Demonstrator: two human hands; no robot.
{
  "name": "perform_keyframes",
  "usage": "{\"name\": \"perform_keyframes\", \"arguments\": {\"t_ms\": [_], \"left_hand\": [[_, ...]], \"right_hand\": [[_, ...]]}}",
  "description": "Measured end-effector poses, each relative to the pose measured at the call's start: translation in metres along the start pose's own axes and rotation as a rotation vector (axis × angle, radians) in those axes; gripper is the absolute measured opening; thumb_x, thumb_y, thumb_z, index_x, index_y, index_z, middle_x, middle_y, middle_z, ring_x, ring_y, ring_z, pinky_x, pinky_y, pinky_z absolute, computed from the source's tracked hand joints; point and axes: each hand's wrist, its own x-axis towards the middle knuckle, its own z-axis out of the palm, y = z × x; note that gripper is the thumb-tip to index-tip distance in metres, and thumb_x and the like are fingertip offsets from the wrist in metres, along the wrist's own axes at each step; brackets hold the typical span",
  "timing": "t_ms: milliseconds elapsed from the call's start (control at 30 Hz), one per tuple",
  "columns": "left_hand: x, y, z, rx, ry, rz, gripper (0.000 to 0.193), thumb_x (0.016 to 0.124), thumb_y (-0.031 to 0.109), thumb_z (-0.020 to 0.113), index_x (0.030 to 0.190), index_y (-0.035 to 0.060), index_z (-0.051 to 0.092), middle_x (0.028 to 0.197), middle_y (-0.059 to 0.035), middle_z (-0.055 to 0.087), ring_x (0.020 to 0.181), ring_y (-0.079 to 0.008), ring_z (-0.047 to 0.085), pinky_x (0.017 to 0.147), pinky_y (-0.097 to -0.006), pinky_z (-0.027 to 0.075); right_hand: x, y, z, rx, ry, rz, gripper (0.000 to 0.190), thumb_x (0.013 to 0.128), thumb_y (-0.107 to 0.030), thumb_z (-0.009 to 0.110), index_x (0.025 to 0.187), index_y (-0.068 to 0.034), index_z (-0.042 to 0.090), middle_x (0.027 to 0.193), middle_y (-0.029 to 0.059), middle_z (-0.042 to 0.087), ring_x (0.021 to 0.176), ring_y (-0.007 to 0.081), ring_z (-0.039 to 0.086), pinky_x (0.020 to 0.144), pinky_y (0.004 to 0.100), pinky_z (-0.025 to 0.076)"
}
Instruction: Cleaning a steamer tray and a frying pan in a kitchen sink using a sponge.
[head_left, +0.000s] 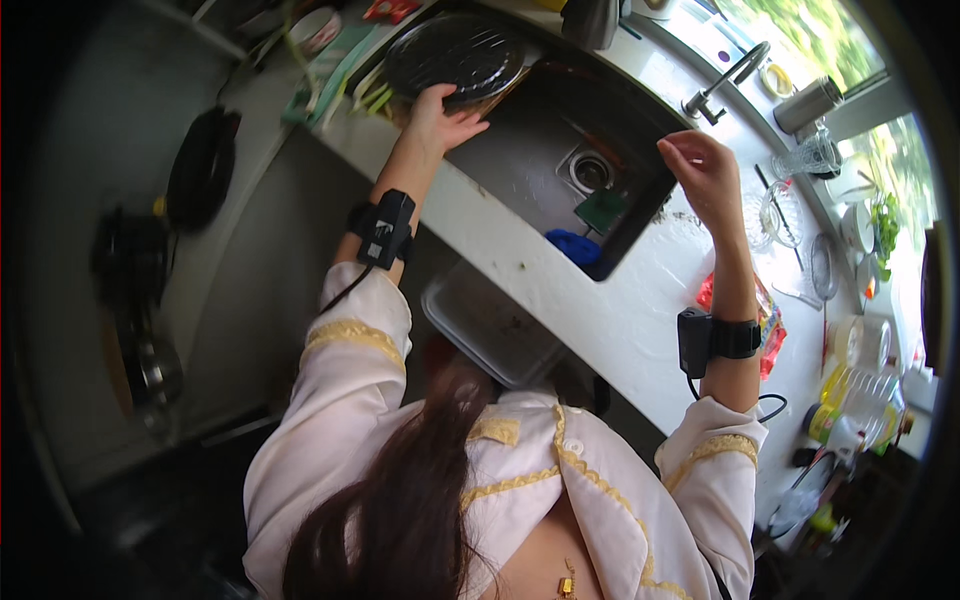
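Observation:
My left hand (448, 126) is at the near edge of a dark round lid (457, 56), palm turned up and fingers apart. Whether it touches the lid cannot be told. The lid lies over the left part of the sink, with green stalks (375, 99) at its side. My right hand (703, 169) hovers by the sink's right edge, thumb and fingertips drawn together with nothing visible in them. Between the hands lies the dark sink basin (510, 142) with a drain (590, 170), a green scouring pad (602, 210) and a blue cloth-like item (574, 246).
A chrome faucet (709, 105) rises behind the sink. On the right counter are a red packet (771, 330), glass dishes (781, 214) and an oil bottle (862, 401). A grey plastic bin (487, 322) stands below the counter edge. Dark pans (202, 169) hang at left.

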Motion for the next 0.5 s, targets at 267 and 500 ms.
{"name": "perform_keyframes", "arguments": {"t_ms": [267,500], "left_hand": [[0.092,0.025,-0.015,0.063,0.131,-0.109,0.073,0.075,0.01,0.054,0.134,0.007,0.011,0.136,-0.0224,0.015,0.13,-0.0352,0.016,0.104,-0.0553,0.015],[0.08,0.023,-0.024,0.051,0.181,0.074,0.02,0.081,0.005,0.051,0.102,0.0039,0.049,0.105,-0.0136,0.049,0.109,-0.0265,0.045,0.101,-0.0499,0.031]], "right_hand": [[0.031,0.11,0.087,-0.244,-0.232,0.418,0.027,0.072,-0.023,0.067,0.09,-0.003,0.064,0.087,0.0128,0.065,0.083,0.0253,0.063,0.075,0.0334,0.049],[0.042,0.123,0.14,-0.214,-0.378,0.538,0.032,0.072,-0.026,0.067,0.094,-0.002,0.064,0.088,0.0138,0.065,0.084,0.0263,0.062,0.076,0.0333,0.048]]}}
